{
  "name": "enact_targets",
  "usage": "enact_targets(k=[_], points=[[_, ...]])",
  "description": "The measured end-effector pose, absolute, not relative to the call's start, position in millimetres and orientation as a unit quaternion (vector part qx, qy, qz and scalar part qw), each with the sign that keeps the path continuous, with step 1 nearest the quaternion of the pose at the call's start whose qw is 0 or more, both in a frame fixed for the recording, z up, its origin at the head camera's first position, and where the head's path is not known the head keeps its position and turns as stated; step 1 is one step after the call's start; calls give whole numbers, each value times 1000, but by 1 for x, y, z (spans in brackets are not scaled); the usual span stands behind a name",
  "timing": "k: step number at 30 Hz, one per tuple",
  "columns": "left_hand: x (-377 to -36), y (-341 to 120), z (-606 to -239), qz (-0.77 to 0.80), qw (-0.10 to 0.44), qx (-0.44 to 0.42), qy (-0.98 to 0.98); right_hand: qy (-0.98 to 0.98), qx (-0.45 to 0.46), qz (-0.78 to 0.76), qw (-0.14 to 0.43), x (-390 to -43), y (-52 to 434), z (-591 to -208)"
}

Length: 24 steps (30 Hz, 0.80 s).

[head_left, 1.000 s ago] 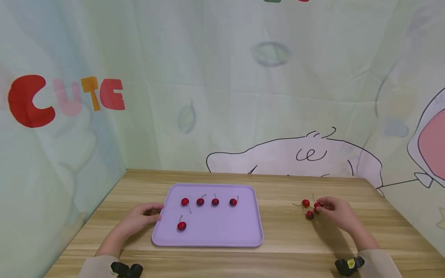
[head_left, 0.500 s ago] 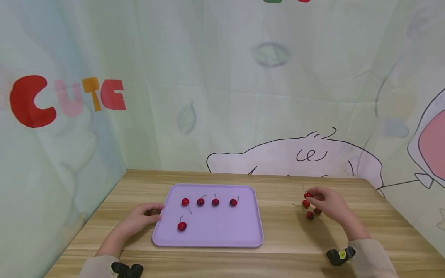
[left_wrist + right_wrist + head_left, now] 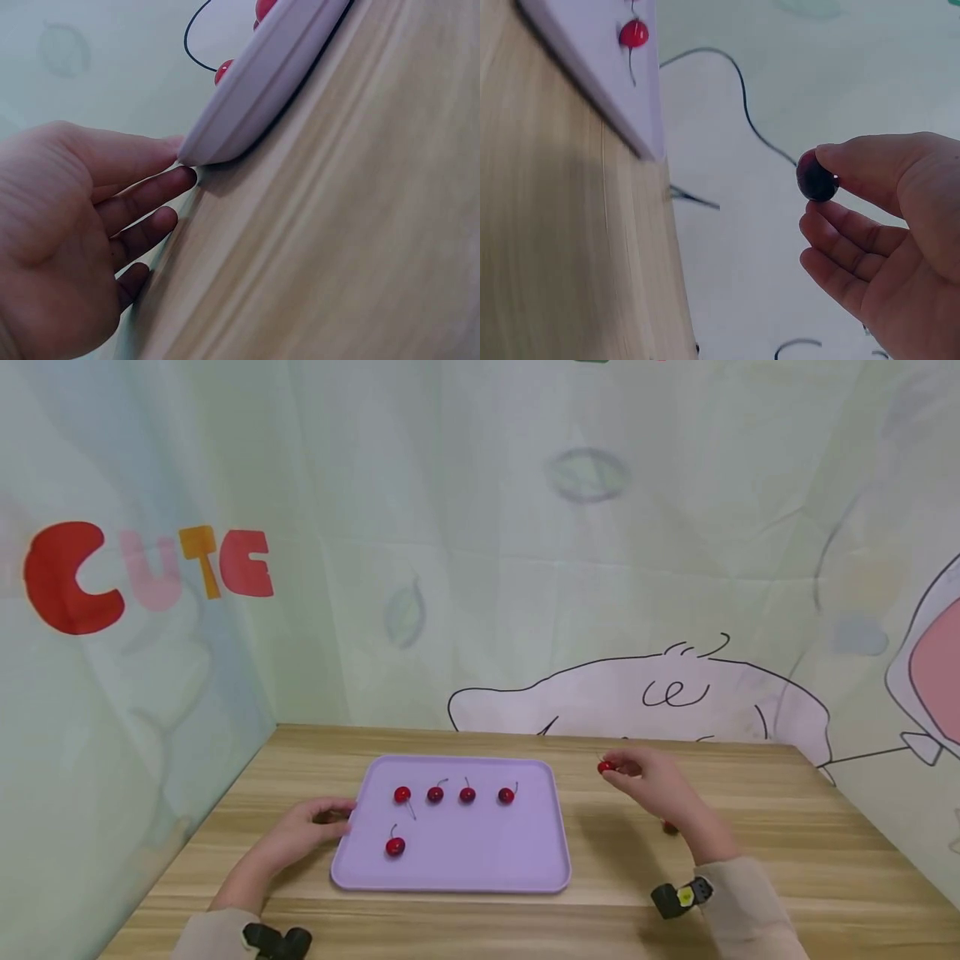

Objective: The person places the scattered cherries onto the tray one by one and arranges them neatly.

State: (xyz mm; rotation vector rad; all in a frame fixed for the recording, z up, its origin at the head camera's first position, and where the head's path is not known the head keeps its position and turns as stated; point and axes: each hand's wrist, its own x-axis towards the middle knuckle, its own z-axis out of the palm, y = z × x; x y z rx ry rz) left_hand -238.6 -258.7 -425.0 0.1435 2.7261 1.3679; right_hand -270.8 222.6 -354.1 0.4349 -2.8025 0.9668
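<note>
Nearest, a black wrist camera (image 3: 277, 941) is sitting at the left sleeve (image 3: 213, 935). The left hand (image 3: 292, 839) is pinching the left edge of a purple tray (image 3: 480, 853). Inside, one cherry (image 3: 395, 847) is lying nearer, four cherries (image 3: 467, 795) farther back. A partly hidden cherry (image 3: 670, 827) is showing beside the right forearm (image 3: 705, 835). Right of the tray, the right hand (image 3: 656, 785) is grasping a lifted cherry (image 3: 605, 767) above the table (image 3: 517, 927). Behind, a printed curtain (image 3: 487, 568) is hanging
</note>
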Motion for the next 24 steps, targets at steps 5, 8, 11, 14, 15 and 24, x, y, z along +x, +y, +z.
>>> enact_targets(k=[5,8,11,14,15,24], points=[[-239,-258,-426,447,45,41,893,-922,172,341,66,-273,193,-355],[-239,-258,-427,444,45,39,894,-917,185,348,59,-273,176,-355],[-240,-258,-428,442,44,39,895,-912,202,353,49,-273,159,-357],[-240,-256,-429,443,42,40,895,-906,229,352,44,-274,144,-359],[-240,-256,-428,443,43,40,895,-903,240,352,44,-273,139,-359],[-240,-258,-427,441,42,40,895,-872,323,364,39,-268,99,-361]])
